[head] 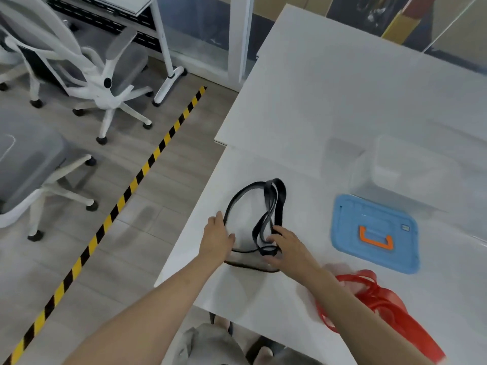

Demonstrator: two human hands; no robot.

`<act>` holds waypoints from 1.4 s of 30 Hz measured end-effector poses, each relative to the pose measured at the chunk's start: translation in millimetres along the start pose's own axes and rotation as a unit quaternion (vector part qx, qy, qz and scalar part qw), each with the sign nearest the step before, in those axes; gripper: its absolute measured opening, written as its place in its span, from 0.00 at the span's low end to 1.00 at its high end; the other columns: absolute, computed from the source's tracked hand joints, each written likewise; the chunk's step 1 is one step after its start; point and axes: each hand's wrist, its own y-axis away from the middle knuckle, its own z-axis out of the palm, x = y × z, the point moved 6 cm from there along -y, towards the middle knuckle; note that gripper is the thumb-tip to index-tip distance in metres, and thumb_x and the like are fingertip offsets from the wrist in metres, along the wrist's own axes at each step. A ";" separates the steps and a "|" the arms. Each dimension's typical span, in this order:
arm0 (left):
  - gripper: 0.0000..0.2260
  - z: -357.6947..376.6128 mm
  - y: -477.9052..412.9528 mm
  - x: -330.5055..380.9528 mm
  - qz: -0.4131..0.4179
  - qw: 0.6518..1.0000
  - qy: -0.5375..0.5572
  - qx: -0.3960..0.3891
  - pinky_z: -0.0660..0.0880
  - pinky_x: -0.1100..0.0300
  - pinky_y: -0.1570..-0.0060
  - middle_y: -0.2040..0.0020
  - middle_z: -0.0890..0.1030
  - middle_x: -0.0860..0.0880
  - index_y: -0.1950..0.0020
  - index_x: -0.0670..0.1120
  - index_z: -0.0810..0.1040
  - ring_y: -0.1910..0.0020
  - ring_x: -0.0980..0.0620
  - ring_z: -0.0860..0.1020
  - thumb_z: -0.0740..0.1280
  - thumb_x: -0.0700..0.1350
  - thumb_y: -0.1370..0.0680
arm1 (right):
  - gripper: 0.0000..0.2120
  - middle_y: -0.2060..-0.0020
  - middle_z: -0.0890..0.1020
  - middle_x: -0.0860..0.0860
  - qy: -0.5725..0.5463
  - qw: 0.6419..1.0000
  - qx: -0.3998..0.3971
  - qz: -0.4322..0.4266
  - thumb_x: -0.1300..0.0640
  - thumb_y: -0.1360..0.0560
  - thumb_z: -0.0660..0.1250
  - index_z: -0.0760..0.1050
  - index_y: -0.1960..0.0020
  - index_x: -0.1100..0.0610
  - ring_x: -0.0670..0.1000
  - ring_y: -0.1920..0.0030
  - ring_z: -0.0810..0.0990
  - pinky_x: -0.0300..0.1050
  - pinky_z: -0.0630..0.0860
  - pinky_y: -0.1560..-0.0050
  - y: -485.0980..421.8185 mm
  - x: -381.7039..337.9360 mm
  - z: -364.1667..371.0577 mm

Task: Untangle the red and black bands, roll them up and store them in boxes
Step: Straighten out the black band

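1. Head view: at the lower centre of the frame a person works the black band (274, 206) on the white table (342, 106), the band lying in several crossed loops between both hands.
2. What could go wrong: the loops cross and twist just above the right hand (286, 246), and a pull on the wrong strand would likely tighten that crossing instead of freeing it.
3. A second risk: the red band (390, 304) lies in a loose heap at the lower right, under the right forearm and close to the table's near edge; a sweep of that arm could drag it off or snag it.
4. Left hand (217, 237): fingers extended and fairly flat, resting on the left side of the big loop; it seems to press the band down rather than grasp it.
5. Right hand: fingers curled narrowly around a small bunch of strands at the band's lower end, holding it where the roll would likely begin.
6. Storage: a clear box (411, 169) sits at the right of the frame, its blue lid (374, 233) with an orange handle lying beside it; neither band is inside yet.
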 end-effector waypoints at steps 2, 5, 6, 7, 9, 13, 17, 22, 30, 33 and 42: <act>0.23 2.6 -1.3 -5.3 0.006 1.000 0.000 -0.024 0.76 0.52 0.43 0.35 0.72 0.41 0.25 0.43 0.67 0.41 0.42 0.77 0.68 0.43 0.19 | 0.20 0.24 0.73 0.50 -0.004 1.000 0.017 -0.009 0.48 0.21 0.74 0.79 0.33 0.54 0.51 0.23 0.71 0.43 0.66 0.23 -0.1 -4.3 -6.4; 0.16 6.0 -2.8 -9.0 0.033 0.997 0.037 -0.050 0.75 0.56 0.45 0.40 0.75 0.44 0.31 0.47 0.76 0.43 0.44 0.77 0.65 0.41 0.18 | 0.11 0.33 0.82 0.50 -0.104 0.990 0.092 -0.009 0.54 0.22 0.76 0.84 0.41 0.55 0.48 0.33 0.80 0.43 0.75 0.30 -2.4 -17.0 -18.8; 0.11 3.7 -2.5 -9.0 0.035 0.996 0.066 -0.045 0.74 0.57 0.49 0.43 0.77 0.45 0.37 0.47 0.79 0.46 0.44 0.78 0.64 0.40 0.18 | 0.07 0.37 0.84 0.49 -0.154 0.979 0.132 0.003 0.56 0.23 0.77 0.85 0.46 0.55 0.47 0.38 0.83 0.41 0.77 0.35 -4.1 -22.4 -24.3; 0.09 1.2 -3.8 -10.8 0.028 0.993 0.107 -0.035 0.74 0.57 0.51 0.47 0.79 0.45 0.42 0.47 0.80 0.49 0.45 0.78 0.62 0.41 0.18 | 0.05 0.42 0.86 0.48 -0.191 0.967 0.168 0.013 0.56 0.25 0.78 0.85 0.50 0.55 0.46 0.44 0.84 0.40 0.78 0.39 -6.6 -27.7 -28.0; 0.11 -4.0 -6.8 -19.1 -0.006 0.984 0.178 -0.017 0.74 0.55 0.51 0.51 0.82 0.45 0.47 0.46 0.81 0.52 0.47 0.78 0.59 0.43 0.16 | 0.08 0.51 0.85 0.47 -0.210 0.963 0.171 0.005 0.56 0.26 0.80 0.82 0.53 0.55 0.47 0.52 0.83 0.40 0.79 0.47 -15.9 -39.2 -25.4; 0.15 -12.0 -9.4 -25.7 -0.049 0.972 0.229 0.000 0.65 0.55 0.60 0.63 0.73 0.47 0.60 0.46 0.69 0.60 0.47 0.69 0.56 0.50 0.16 | 0.24 0.34 0.79 0.46 -0.059 0.997 -0.039 -0.023 0.43 0.26 0.77 0.77 0.34 0.50 0.48 0.35 0.78 0.46 0.75 0.33 -28.4 -47.0 6.8; 0.23 -8.7 -12.7 -15.5 -0.035 0.978 0.197 -0.053 0.76 0.56 0.47 0.44 0.82 0.50 0.35 0.50 0.78 0.45 0.47 0.81 0.68 0.65 0.22 | 0.16 0.35 0.81 0.45 -0.004 0.996 0.020 -0.084 0.50 0.20 0.70 0.77 0.33 0.50 0.48 0.44 0.82 0.51 0.80 0.40 -29.7 -48.3 -12.2; 0.24 2.0 -11.2 -5.7 0.021 0.996 0.036 -0.078 0.77 0.47 0.41 0.42 0.70 0.48 0.30 0.56 0.72 0.37 0.42 0.72 0.71 0.49 0.25 | 0.26 0.24 0.73 0.52 0.149 0.980 0.086 -0.102 0.62 0.22 0.65 0.70 0.24 0.53 0.59 0.27 0.72 0.55 0.74 0.33 -80.0 -52.1 -52.2; 0.28 1.1 -13.1 -13.4 0.066 0.995 -0.037 -0.062 0.76 0.53 0.47 0.43 0.71 0.51 0.25 0.67 0.69 0.42 0.47 0.74 0.57 0.42 0.20 | 0.37 0.19 0.61 0.52 0.318 0.932 -0.089 -0.151 0.56 0.22 0.68 0.56 0.17 0.47 0.62 0.17 0.53 0.68 0.47 0.18 -147.8 -43.4 -35.8; 0.29 -0.8 -12.4 -16.5 0.072 0.996 -0.027 -0.054 0.74 0.56 0.50 0.45 0.71 0.52 0.28 0.68 0.72 0.43 0.48 0.74 0.56 0.40 0.21 | 0.21 0.33 0.74 0.53 0.339 0.929 -0.038 -0.147 0.46 0.19 0.65 0.72 0.28 0.48 0.61 0.29 0.68 0.62 0.61 0.25 -144.3 -33.7 -36.9; 0.27 -1.0 -6.4 -8.3 0.093 0.993 -0.033 -0.057 0.76 0.55 0.43 0.42 0.72 0.50 0.27 0.61 0.75 0.40 0.47 0.75 0.56 0.37 0.20 | 0.18 0.38 0.81 0.48 0.351 0.928 -0.019 -0.124 0.43 0.14 0.53 0.79 0.37 0.47 0.55 0.34 0.74 0.56 0.61 0.28 -76.2 1.3 -25.8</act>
